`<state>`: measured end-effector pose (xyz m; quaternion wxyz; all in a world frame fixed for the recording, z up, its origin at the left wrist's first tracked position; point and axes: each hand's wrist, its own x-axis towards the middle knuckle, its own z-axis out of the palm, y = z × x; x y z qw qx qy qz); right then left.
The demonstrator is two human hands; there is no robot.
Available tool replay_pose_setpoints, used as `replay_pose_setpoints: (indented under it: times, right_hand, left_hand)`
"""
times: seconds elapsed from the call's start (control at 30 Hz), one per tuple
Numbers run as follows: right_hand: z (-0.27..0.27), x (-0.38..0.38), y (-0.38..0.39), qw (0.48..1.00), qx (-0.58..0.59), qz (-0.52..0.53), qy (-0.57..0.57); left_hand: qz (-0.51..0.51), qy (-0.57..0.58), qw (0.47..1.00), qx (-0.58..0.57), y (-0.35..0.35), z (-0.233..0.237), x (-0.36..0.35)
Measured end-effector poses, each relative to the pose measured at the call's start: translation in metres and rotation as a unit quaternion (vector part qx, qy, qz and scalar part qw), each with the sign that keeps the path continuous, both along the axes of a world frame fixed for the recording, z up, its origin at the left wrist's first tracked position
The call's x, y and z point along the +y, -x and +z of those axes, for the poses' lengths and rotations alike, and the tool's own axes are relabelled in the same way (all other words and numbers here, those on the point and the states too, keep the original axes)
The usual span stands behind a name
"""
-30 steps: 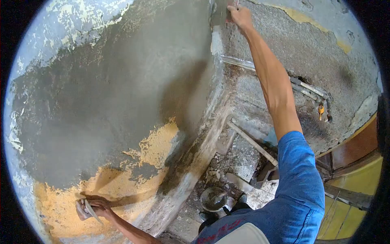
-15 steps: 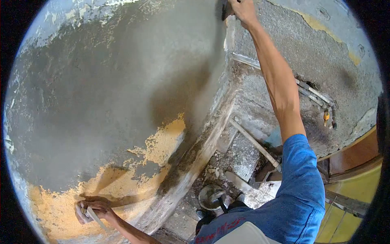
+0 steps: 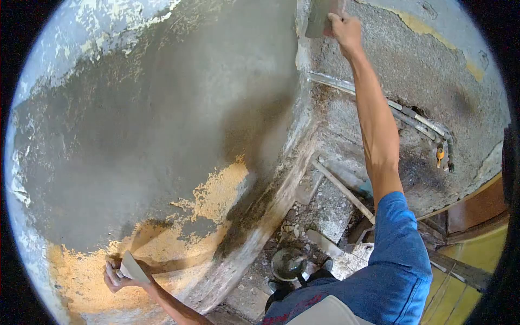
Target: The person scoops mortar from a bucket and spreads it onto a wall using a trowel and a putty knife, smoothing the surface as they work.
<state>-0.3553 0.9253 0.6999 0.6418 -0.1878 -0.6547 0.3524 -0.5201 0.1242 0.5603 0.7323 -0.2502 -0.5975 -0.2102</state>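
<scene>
High up by the wall corner, my right hand [image 3: 348, 38] is closed around a trowel [image 3: 316, 20], whose wide flat blade lies near the corner edge. Low on the left, my left hand [image 3: 115, 279] grips a putty knife [image 3: 134, 268], its pale blade pointing back toward my forearm. Behind this hand is an orange unplastered patch [image 3: 81, 276] of wall. Grey wet plaster [image 3: 135, 135] covers most of the left wall, and shadows of my arms fall across it.
A rough grey wall [image 3: 428, 70] on the right carries pipes [image 3: 417, 119] and a yellow-handled valve [image 3: 440, 156]. Below are a round pan [image 3: 288, 264], a pole [image 3: 344, 189], rubble and a board [image 3: 324, 242]. My feet are beside the pan.
My right hand has moved right and slightly down with the trowel, whose blade face now shows. In my left hand the putty knife has turned, showing its blade more broadly.
</scene>
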Motion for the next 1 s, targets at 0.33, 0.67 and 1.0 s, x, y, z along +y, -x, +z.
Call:
replay_pose_setpoints:
  times: [0.33, 0.67, 1.0]
  right_hand:
    - [0.018, -0.059, 0.060, 0.982, -0.100, -0.128, -0.097]
    - [0.040, -0.049, 0.007, 0.975, -0.042, -0.136, -0.170]
    - [0.016, -0.162, -0.023, 0.983, -0.085, 0.053, -0.156]
  left_hand:
    - [0.094, 0.041, 0.995, 0.012, -0.004, -0.001, 0.018]
    - [-0.031, -0.047, 0.997, -0.049, 0.010, -0.008, 0.001]
    - [-0.115, -0.182, 0.968, -0.127, 0.017, -0.016, 0.000]
